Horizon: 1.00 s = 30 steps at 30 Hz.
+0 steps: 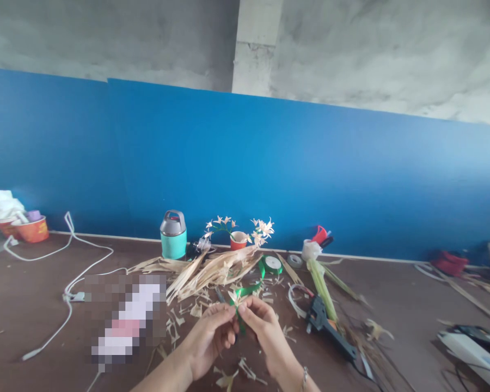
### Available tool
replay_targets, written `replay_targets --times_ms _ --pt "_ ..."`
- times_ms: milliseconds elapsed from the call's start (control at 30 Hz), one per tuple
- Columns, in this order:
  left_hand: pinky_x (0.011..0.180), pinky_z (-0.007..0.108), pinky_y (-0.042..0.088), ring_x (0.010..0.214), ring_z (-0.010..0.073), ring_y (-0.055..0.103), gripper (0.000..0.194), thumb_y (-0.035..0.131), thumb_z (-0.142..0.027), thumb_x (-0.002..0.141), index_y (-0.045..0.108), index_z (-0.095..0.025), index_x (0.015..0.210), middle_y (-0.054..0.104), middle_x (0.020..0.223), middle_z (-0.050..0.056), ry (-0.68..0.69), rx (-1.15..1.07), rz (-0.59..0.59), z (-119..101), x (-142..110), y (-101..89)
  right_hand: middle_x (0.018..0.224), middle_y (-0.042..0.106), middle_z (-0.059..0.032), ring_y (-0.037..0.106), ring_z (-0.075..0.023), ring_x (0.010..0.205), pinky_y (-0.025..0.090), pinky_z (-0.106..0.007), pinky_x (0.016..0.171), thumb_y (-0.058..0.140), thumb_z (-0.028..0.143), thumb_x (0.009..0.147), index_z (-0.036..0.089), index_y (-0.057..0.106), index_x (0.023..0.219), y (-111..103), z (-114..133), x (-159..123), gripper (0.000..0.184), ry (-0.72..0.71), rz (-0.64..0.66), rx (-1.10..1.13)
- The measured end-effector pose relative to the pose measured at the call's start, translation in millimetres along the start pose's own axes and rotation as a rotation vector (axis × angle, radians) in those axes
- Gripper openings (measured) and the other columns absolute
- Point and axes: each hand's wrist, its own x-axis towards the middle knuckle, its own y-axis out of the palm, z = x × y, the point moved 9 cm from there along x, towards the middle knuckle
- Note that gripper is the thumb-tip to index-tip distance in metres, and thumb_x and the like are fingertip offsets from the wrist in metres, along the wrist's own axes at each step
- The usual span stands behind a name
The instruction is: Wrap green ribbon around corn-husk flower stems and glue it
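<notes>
At the table's front middle, my left hand (208,333) and my right hand (266,330) meet, fingertips pinched around the base of a small pale husk flower (236,297). Its thin petals point up between my thumbs. A green ribbon (251,289) runs from the flower back toward a ribbon spool (273,263) with a white face. What lies below the flower is partly hidden by my fingers. Behind my hands lies a heap of dry corn husks (224,268), with husk scraps scattered around. Finished-looking husk flowers (262,230) stand at a red paper cup (238,243).
A black glue gun (329,325) and a green corn stalk (323,288) lie to the right. At left are a pixelated object (126,321), a white cable (70,272) and a teal flask (173,244). Red tubs (35,231) stand far left, before a blue partition (188,158).
</notes>
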Motion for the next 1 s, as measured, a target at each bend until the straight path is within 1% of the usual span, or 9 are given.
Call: replay_targets --times_ms 233,400,600,800,900,1000 --pt "0.037 0.012 0.031 0.037 0.0026 0.045 0.029 0.079 -0.033 0.060 0.060 -0.011 0.058 0.059 0.051 0.000 -0.018 -0.013 0.032 1 -1 2.3 0.049 0.054 0.0037 0.029 -0.0036 0.038 0.015 -0.019 0.039 0.068 0.050 0.068 0.014 0.057 0.064 -2 -8 1 0.038 0.035 0.025 0.004" --pt "0.037 0.012 0.032 0.038 0.0027 0.046 0.029 0.078 -0.034 0.062 0.061 -0.010 0.058 0.059 0.051 0.000 -0.011 -0.001 0.049 1 1 2.8 0.048 0.053 0.0040 0.029 -0.0042 0.038 0.015 -0.019 0.040 0.068 0.049 0.069 0.015 0.058 0.066 -3 -12 2 0.036 0.046 0.029 0.013" --pt "0.036 0.012 0.030 0.037 0.0028 0.046 0.029 0.077 -0.035 0.062 0.062 -0.011 0.059 0.058 0.049 -0.001 -0.013 0.019 0.044 1 2 2.1 0.050 0.056 0.0031 0.034 -0.0055 0.041 0.017 -0.020 0.042 0.070 0.043 0.069 0.015 0.059 0.068 -2 -5 0 0.030 0.021 0.036 0.019" --pt "0.035 0.014 0.028 0.035 0.0030 0.044 0.029 0.077 -0.035 0.061 0.061 -0.011 0.057 0.058 0.049 0.000 -0.025 0.037 0.068 2 1 3.3 0.050 0.058 0.0020 0.037 -0.0058 0.041 0.019 -0.019 0.042 0.071 0.040 0.069 0.014 0.059 0.067 1 -2 -1 0.028 -0.005 0.063 0.030" --pt "0.035 0.013 0.029 0.036 0.0035 0.045 0.028 0.077 -0.035 0.061 0.061 -0.011 0.057 0.058 0.048 0.000 -0.038 0.040 0.073 3 1 3.9 0.050 0.058 0.0019 0.040 -0.0063 0.041 0.024 -0.019 0.042 0.072 0.041 0.067 0.015 0.059 0.066 3 2 -2 0.029 -0.003 0.073 0.051" --pt "0.035 0.013 0.028 0.036 0.0033 0.045 0.028 0.077 -0.035 0.061 0.062 -0.011 0.057 0.058 0.048 0.000 -0.054 0.035 0.073 3 0 4.7 0.051 0.059 0.0013 0.048 -0.0091 0.044 0.033 -0.020 0.046 0.073 0.043 0.066 0.015 0.059 0.066 7 5 -3 0.031 -0.010 0.103 0.072"
